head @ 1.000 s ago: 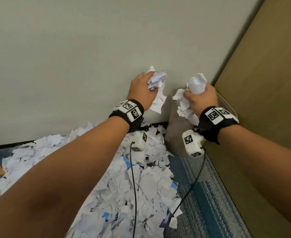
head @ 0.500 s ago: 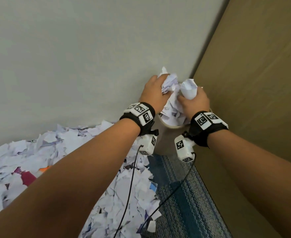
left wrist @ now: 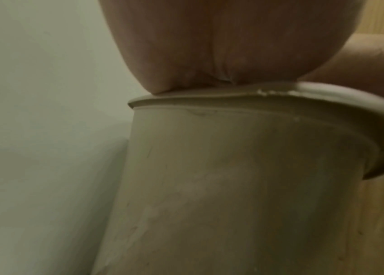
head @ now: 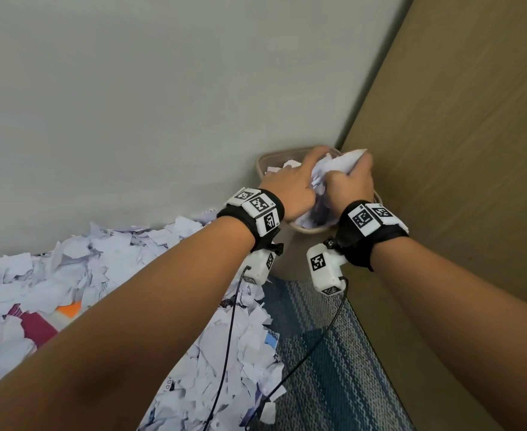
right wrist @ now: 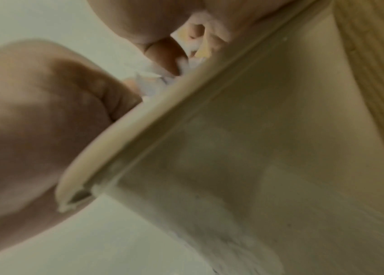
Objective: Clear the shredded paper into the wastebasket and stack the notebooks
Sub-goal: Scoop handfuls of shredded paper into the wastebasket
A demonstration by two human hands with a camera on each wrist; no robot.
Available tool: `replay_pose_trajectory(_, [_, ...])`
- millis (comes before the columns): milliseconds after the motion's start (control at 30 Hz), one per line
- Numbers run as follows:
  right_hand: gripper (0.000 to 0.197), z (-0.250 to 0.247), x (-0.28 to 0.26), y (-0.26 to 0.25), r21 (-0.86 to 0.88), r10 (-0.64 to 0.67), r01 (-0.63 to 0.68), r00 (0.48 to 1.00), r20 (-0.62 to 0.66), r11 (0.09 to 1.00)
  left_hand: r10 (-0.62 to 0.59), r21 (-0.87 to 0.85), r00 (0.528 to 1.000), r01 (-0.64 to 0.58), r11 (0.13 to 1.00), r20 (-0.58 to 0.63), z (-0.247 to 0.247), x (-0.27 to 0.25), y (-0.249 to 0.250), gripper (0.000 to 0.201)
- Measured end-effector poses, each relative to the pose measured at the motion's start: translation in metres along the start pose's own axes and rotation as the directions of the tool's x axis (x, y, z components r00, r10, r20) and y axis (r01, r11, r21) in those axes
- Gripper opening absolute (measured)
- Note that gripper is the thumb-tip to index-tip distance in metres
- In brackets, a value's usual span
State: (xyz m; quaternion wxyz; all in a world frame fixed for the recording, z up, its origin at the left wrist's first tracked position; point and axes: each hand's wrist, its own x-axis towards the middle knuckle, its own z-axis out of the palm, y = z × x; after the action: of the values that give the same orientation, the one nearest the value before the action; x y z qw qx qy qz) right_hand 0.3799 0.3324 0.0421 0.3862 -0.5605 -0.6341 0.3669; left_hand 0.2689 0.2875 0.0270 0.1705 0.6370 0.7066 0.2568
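In the head view a beige wastebasket [head: 263,161] stands in the corner. Both hands are at its mouth, holding one wad of shredded paper [head: 333,169] between them. My left hand [head: 291,183] grips the wad from the left and my right hand [head: 354,181] from the right, fingers curled over it. In the left wrist view only the heel of my palm [left wrist: 209,46] shows above the basket rim [left wrist: 233,98]. The right wrist view shows paper scraps [right wrist: 150,81] at the rim [right wrist: 139,139]. A large pile of shredded paper [head: 100,269] covers the floor at left, half burying a maroon notebook [head: 35,328] and an orange one [head: 69,309].
A grey wall [head: 131,104] runs behind the basket, and a brown wooden panel [head: 458,150] closes the right side. Blue striped carpet [head: 327,368] lies bare between the paper pile and the panel. Black cables [head: 228,337] hang from the wrist cameras.
Both hands, each with a handful of paper, came together and dropped from above the basket into its mouth. The two handfuls are now one wad.
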Motion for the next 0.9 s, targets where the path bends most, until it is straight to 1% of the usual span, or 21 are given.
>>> replay_pose_trajectory(33, [0.052, 0.000, 0.000, 0.001, -0.004, 0.007, -0.008, 1.000, -0.007, 1.000, -0.021, 0.061, 0.999, 0.018, 0.998, 0.034, -0.001, 0.000, 0.000, 0.071])
replay_pose_trajectory(67, [0.047, 0.000, 0.001, 0.002, -0.013, 0.004, -0.004, 1.000, -0.018, 1.000, -0.037, 0.142, 0.997, 0.027, 0.990, 0.073, -0.002, 0.001, 0.001, 0.067])
replay_pose_trajectory(133, [0.041, 0.001, 0.001, 0.003, -0.071, -0.024, 0.023, 0.999, -0.024, 0.997, -0.049, 0.255, 0.992, 0.017, 0.967, 0.119, -0.004, 0.001, 0.002, 0.049])
replay_pose_trajectory(167, [0.038, 0.002, 0.001, 0.003, -0.105, -0.033, 0.031, 0.999, -0.010, 0.994, -0.054, 0.271, 0.992, 0.020, 0.962, 0.117, -0.004, 0.001, 0.003, 0.045])
replay_pose_trajectory(200, [0.032, 0.004, 0.002, 0.005, -0.140, -0.037, 0.038, 0.999, 0.012, 0.989, -0.058, 0.267, 0.994, 0.030, 0.963, 0.097, -0.003, 0.000, 0.002, 0.046])
replay_pose_trajectory(267, [0.022, 0.006, 0.004, 0.006, -0.224, -0.029, 0.040, 0.998, 0.050, 0.974, -0.056, 0.203, 0.998, 0.049, 0.978, 0.032, -0.002, -0.002, -0.001, 0.057])
replay_pose_trajectory(300, [0.026, 0.007, 0.004, 0.006, -0.259, -0.033, 0.045, 0.998, 0.049, 0.965, -0.051, 0.136, 0.999, 0.051, 0.989, -0.001, -0.003, -0.003, -0.003, 0.062])
replay_pose_trajectory(333, [0.034, 0.007, 0.005, 0.005, -0.282, -0.053, 0.061, 0.998, 0.035, 0.957, -0.037, 0.056, 0.999, 0.039, 0.998, -0.035, -0.004, -0.005, -0.007, 0.064])
replay_pose_trajectory(367, [0.041, 0.007, 0.005, 0.003, -0.298, -0.091, 0.092, 0.996, 0.016, 0.950, -0.014, -0.018, 0.997, 0.013, 1.000, -0.071, -0.006, -0.006, -0.010, 0.064])
replay_pose_trajectory(400, [0.047, 0.007, 0.005, 0.001, -0.314, -0.141, 0.134, 0.990, 0.002, 0.940, 0.011, -0.069, 0.994, -0.019, 0.997, -0.107, -0.009, -0.008, -0.013, 0.062])
replay_pose_trajectory(467, [0.050, 0.005, 0.003, -0.002, -0.355, -0.197, 0.183, 0.980, -0.005, 0.917, 0.045, -0.103, 0.986, -0.063, 0.993, -0.163, -0.012, -0.009, -0.021, 0.059])
replay_pose_trajectory(533, [0.051, 0.004, -0.001, -0.005, -0.402, -0.198, 0.175, 0.980, -0.017, 0.899, 0.066, -0.105, 0.976, -0.090, 0.990, -0.208, -0.014, -0.009, -0.028, 0.055])
replay_pose_trajectory(600, [0.052, 0.005, -0.006, -0.010, -0.428, -0.207, 0.162, 0.976, -0.062, 0.889, 0.074, -0.085, 0.963, -0.099, 0.991, -0.260, -0.018, -0.013, -0.035, 0.047])
replay_pose_trajectory(667, [0.051, 0.006, -0.008, -0.012, -0.430, -0.198, 0.131, 0.974, -0.114, 0.893, 0.065, -0.041, 0.950, -0.082, 0.996, -0.306, -0.021, -0.015, -0.037, 0.039])
replay_pose_trajectory(733, [0.050, 0.008, -0.013, -0.016, -0.409, -0.192, 0.127, 0.974, -0.124, 0.904, 0.054, -0.003, 0.931, -0.059, 0.998, -0.360, -0.028, -0.022, -0.043, 0.035])
replay_pose_trajectory(800, [0.048, 0.013, -0.019, -0.021, -0.364, -0.223, 0.171, 0.969, -0.107, 0.916, 0.046, 0.033, 0.914, -0.036, 0.999, -0.403, -0.035, -0.030, -0.052, 0.032])
replay_pose_trajectory(900, [0.042, 0.026, -0.036, -0.032, -0.320, -0.339, 0.311, 0.940, -0.034, 0.895, 0.028, 0.081, 0.903, 0.008, 0.997, -0.428, -0.039, -0.046, -0.072, 0.029])
